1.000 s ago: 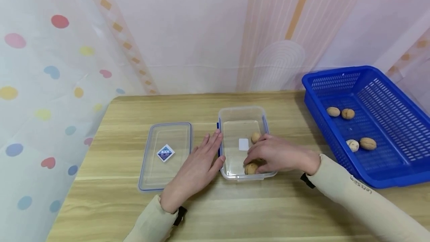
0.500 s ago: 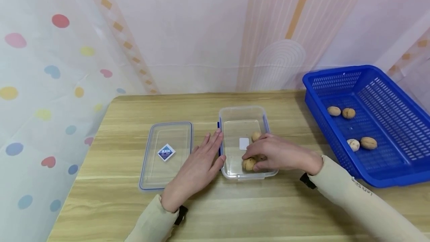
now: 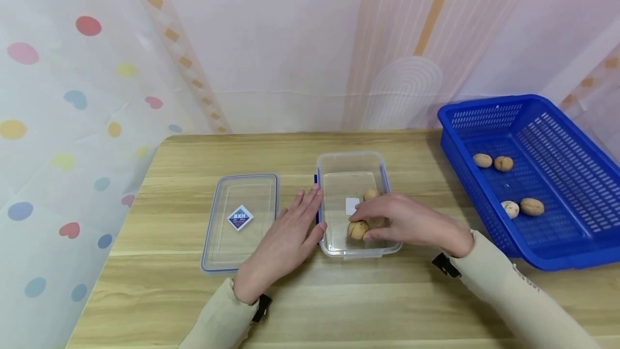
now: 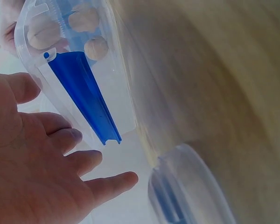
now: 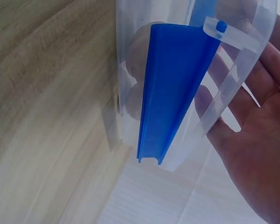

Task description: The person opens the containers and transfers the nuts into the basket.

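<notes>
In the head view, a clear plastic box [image 3: 334, 176] with blue side latches stands uncovered on the table. My right hand [image 3: 411, 220] reaches over its right wall and grips a walnut [image 3: 358, 230] between thumb and fingers inside the box. Behind that hand, another walnut [image 3: 371, 194] lies near the right wall. The left wrist view shows further walnuts [image 4: 96, 47] low in the box, beyond the hanging blue latch [image 4: 86, 93]. My left hand [image 3: 288, 244] rests against the box's left side with fingers extended. Part of the box floor is hidden by my right hand.
To the left lies a flat clear lid [image 3: 218, 252] with a blue seal and a diamond label. A blue slotted basket [image 3: 557, 246] at the right contains several walnuts [image 3: 532, 207]. A patterned cloth [image 3: 290, 69] hangs behind the wooden table [image 3: 329, 311].
My right hand has shifted the gripped walnut slightly away from the box's near wall, and more of the walnut shows now. My left hand has stayed against the box.
</notes>
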`<state>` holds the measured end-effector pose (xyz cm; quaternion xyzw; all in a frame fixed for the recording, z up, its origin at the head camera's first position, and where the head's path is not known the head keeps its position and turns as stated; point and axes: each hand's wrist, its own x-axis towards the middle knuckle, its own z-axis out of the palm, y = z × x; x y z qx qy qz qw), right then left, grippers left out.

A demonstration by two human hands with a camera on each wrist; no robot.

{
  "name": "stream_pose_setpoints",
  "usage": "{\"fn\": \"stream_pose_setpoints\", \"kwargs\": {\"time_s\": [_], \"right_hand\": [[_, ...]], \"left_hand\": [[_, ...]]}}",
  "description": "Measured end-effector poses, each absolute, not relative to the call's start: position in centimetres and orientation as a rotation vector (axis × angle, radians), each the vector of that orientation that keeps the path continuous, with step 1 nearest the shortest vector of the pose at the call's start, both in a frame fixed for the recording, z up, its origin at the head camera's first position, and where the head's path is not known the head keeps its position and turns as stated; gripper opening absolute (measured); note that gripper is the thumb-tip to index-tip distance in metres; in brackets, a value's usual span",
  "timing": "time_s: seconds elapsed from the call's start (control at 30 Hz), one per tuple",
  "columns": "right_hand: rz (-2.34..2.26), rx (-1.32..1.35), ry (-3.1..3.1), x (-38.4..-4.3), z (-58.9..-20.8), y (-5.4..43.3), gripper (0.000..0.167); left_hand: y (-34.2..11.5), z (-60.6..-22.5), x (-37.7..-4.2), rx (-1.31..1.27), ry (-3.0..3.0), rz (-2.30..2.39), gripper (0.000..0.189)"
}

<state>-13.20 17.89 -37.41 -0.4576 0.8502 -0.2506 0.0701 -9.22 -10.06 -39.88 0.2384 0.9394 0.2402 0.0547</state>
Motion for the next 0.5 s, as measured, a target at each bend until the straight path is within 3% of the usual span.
{"fn": "stream_pose_setpoints", "kwargs": {"time_s": [0.5], "right_hand": [[-0.932,-1.287,2.675,-12.4,-37.5,19.1,0.04]], "left_hand": [[-10.0,-39.9,-9.2,0.716,2.841,0.75,0.064]]}}
